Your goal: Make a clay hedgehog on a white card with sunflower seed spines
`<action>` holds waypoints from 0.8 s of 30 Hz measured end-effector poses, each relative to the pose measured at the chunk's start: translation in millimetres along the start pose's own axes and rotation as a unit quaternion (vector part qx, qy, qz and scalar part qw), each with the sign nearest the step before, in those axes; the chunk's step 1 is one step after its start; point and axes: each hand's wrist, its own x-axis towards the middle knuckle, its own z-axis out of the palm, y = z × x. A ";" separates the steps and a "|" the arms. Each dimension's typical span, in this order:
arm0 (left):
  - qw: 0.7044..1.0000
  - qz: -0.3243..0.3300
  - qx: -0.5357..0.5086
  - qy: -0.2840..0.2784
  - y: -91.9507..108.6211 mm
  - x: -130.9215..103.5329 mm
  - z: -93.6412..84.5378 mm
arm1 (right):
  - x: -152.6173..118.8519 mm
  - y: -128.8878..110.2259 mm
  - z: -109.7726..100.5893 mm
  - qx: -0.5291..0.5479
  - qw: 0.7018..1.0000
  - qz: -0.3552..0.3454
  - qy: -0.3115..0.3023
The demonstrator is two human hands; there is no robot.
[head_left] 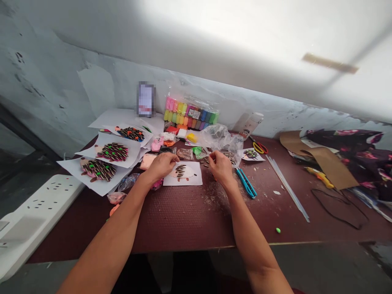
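A white card (196, 174) lies on the dark red table, bearing a pale hedgehog shape (187, 171) partly covered with dark seed-like pieces. At the card's upper left edge is my left hand (163, 164), its fingers drawn together; whatever they may hold is too small to make out. My right hand (219, 165) is just right of the card with thumb and fingertips pinched, beside a small pile of striped seeds (229, 157). Anything between those fingertips is too small to name. Bags of coloured clay (185, 154) lie behind the card, between my hands.
Finished hedgehog cards (112, 152) are stacked at left, near a white power strip (39, 204). A phone (146, 99) and a clay pack (191, 114) stand behind. At right are a blue cutter (246, 183), scissors (259, 147), glue sticks (288, 188) and a yellow glue gun (321, 177).
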 end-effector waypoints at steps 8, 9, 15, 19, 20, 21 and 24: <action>1.000 0.002 0.004 0.000 -0.8 -0.2 1.3 | -0.2 -5.0 21.2 0.071 0.996 -0.061 0.000; 1.000 0.002 0.003 0.000 -0.8 -0.1 1.2 | -0.6 -5.6 22.2 0.069 0.995 -0.066 -0.007; 1.000 0.004 0.002 -0.009 -2.0 1.1 0.6 | -0.4 -1.7 18.6 0.007 0.999 -0.037 -0.009; 1.000 0.005 0.000 -0.005 -2.2 1.1 1.5 | 2.1 4.6 19.3 -0.036 0.999 -0.023 -0.013; 1.000 0.006 0.000 -0.003 -2.3 1.0 1.8 | 2.9 5.6 20.3 -0.034 0.999 -0.032 -0.015; 1.000 0.007 0.000 0.000 -2.4 0.9 2.2 | 3.7 6.3 21.4 -0.029 0.999 -0.042 -0.016; 1.000 0.006 0.002 0.001 -2.9 0.8 2.9 | 6.2 7.0 23.8 -0.016 0.997 -0.068 -0.018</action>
